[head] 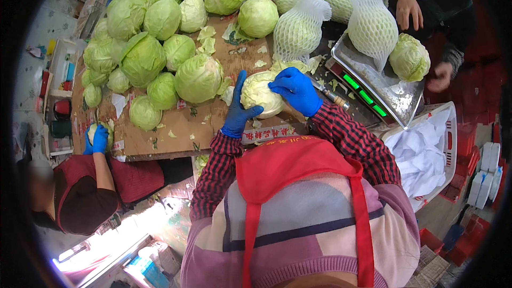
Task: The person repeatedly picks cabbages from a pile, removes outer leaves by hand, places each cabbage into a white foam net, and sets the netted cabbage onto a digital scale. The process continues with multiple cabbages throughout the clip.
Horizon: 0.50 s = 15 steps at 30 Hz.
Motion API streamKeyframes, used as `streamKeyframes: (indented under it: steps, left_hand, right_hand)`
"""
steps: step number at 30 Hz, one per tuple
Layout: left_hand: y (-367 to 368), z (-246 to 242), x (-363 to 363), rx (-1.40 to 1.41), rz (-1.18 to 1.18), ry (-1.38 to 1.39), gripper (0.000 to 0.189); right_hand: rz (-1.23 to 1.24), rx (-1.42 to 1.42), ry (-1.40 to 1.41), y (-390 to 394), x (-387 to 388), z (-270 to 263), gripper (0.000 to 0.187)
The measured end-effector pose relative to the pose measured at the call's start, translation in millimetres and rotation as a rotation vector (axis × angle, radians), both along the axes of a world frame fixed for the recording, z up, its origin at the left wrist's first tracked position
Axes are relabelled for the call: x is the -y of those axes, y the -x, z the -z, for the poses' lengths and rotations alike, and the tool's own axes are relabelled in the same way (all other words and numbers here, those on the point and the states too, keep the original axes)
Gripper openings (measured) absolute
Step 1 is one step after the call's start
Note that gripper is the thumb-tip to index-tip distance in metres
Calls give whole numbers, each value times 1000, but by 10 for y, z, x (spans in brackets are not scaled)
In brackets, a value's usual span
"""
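Note:
Directly before me on the work table lies a pale, trimmed cabbage [259, 90]. My left hand [239, 110], in a blue glove, cups its left side, thumb along the near edge and fingers pointing up. My right hand [298, 91], also gloved, has its fingertips pinched together against the cabbage's upper right; whether a leaf is between them is hidden. A pale rim shows under the cabbage's near edge, its material unclear. Just right of my right hand lies a knife with a wooden handle [339, 100]. Loose leaf scraps [316, 64] lie beyond it.
Many green cabbages [143, 60] are heaped at left. Cabbages in white foam nets [298, 28] stand at the back; another netted one [372, 20] rests on a scale [394, 100] beside a bare cabbage [409, 58]. White sheets fill a basket [451, 144]. Co-workers stand left and right.

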<state>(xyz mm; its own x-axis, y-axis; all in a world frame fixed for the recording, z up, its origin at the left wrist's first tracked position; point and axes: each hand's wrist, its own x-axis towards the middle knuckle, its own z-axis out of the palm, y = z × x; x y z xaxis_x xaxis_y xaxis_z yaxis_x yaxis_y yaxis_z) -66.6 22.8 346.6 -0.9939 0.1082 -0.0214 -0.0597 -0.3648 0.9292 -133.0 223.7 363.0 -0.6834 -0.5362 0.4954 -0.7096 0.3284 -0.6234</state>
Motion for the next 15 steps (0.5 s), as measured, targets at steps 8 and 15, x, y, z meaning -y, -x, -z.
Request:
streamKeyframes:
  steps: [8, 15]
  left_hand:
    - [185, 45, 110, 210, -12, -250, 80]
    - [356, -69, 177, 530, 146, -659, 64]
  right_hand:
    - [-73, 1056, 878, 584, -49, -258, 25]
    - [-332, 1203, 447, 387, -246, -83, 54]
